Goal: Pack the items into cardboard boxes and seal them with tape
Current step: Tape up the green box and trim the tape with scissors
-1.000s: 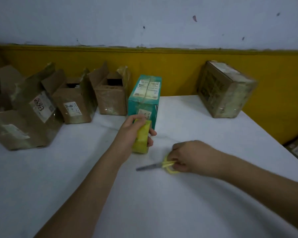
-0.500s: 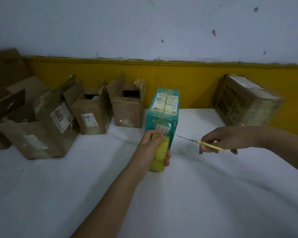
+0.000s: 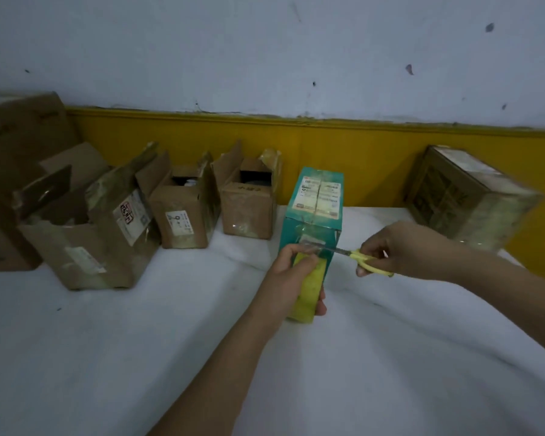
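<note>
**Yellow tape roll (image 3: 309,291) in the left grip**

I see my left hand (image 3: 291,272) curled round the roll, upright on the white table (image 3: 139,341) against the teal box (image 3: 315,212). My right hand (image 3: 403,250) grasps yellow-handled scissors (image 3: 364,261), blades reaching across just above the roll.

White-covered table (image 3: 139,357), cloth creased. Teal box (image 3: 320,196) upright near back edge. Just left of teal box: small open carton (image 3: 247,212). Further left: second open carton (image 3: 180,221), larger open carton (image 3: 101,247), tall carton (image 3: 13,152). Well right of teal box: taped brown box (image 3: 466,199), corner forward.
</note>
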Tool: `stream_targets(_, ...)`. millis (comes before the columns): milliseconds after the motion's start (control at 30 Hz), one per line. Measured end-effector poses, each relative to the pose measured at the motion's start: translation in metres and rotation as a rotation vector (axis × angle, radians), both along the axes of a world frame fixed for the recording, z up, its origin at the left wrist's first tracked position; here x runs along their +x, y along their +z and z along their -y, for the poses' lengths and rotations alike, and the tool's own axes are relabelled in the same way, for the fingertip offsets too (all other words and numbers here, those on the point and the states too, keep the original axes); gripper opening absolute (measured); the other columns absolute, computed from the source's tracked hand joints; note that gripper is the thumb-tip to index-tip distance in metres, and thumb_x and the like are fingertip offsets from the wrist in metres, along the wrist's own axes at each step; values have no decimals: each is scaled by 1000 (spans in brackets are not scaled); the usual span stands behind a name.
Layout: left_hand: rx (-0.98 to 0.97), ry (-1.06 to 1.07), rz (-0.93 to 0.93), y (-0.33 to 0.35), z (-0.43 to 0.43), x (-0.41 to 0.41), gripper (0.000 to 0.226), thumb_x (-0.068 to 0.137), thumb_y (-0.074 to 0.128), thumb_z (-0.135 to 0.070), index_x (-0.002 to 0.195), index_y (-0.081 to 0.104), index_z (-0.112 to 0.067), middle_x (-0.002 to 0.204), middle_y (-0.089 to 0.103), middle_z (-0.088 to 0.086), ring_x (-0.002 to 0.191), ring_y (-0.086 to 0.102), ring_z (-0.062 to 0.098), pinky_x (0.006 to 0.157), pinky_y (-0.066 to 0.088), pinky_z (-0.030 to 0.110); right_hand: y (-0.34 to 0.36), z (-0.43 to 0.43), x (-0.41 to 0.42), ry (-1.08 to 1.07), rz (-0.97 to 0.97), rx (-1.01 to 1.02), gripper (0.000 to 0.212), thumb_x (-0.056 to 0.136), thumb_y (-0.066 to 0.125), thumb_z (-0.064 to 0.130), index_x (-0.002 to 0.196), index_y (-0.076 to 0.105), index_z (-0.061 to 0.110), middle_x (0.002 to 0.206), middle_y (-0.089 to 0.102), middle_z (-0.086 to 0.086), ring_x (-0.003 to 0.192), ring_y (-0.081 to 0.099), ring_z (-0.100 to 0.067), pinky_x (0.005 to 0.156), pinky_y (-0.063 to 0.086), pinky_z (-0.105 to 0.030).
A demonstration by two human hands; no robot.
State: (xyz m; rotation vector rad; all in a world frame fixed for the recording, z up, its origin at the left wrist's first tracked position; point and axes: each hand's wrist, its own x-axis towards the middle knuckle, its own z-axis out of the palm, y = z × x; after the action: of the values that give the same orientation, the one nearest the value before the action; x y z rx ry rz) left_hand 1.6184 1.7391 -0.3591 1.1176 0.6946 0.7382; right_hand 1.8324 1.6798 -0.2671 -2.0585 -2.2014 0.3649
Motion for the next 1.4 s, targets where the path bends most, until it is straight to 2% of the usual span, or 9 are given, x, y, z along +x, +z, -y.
stream_targets(267,117,105,27,3,15,-2,4,100,54,-16,103,54,-14,80,59,23,46,58,24,44,49,31,-55,80,19,-84,49,-38,33,87,55,61,113,63,42,100,66,25,83,60,8,74,49,-18)
stream_targets(500,163,179,39,-1,28,-5,4,99,57,-17,101,56,-21,75,61,18,54,60,25,47,52,32,-61,81,-33,-151,604,-95,19,101,37,27,90,53,25,93,60,1,100,65,-19,78,45,-28)
stream_targets(567,159,190,46,-1,28,-6,5,98,58,-18,103,57,-20,73,63,16,53,61,24,47,52,32,-48,70,-42,-194,619,210,27,102,38,33,89,59,23,87,63,1,83,67,-21,65,47,-29)
stream_targets(667,147,217,56,-2,28,-7,6,97,59,-19,103,59,-21,72,65,14,54,62,24,47,51,32,-15,36,-53,-149,308,772,39,99,42,47,104,69,20,94,70,0,75,65,-22,52,43,-27)
stream_targets(767,144,236,84,-1,30,-9,7,96,59,-18,96,61,-24,69,65,12,53,62,23,46,50,30,3,-20,-69,-25,274,590,59,99,34,53,149,39,20,147,49,-2,124,49,-26,92,45,-39)
stream_targets(900,168,268,70,-1,26,-13,6,96,59,-18,97,62,-23,76,65,14,53,63,20,45,51,27,-28,-58,-80,9,383,333,59,104,36,39,156,14,20,164,16,0,149,15,-23,121,10,-42)
stream_targets(1067,243,316,50,-2,26,-14,9,98,57,-16,97,62,-23,73,70,-7,54,65,7,44,50,19,-24,-68,-87,-87,227,234,63,100,52,22,154,19,21,164,13,1,151,8,-27,116,27,-57)
stream_targets(1233,262,391,63,-2,23,-20,13,98,54,-14,102,63,-23,78,71,-13,59,67,2,46,49,16,-39,-61,-105,-318,75,480,74,85,40,76,133,42,20,147,44,-3,143,31,-26,99,48,-46)
stream_targets(1400,230,423,62,-4,23,-20,19,97,53,-11,106,66,-22,85,72,-4,68,70,10,51,53,21,-49,-67,-101,-321,165,705,53,86,53,67,113,53,22,123,63,-1,122,53,-21,67,54,-33)
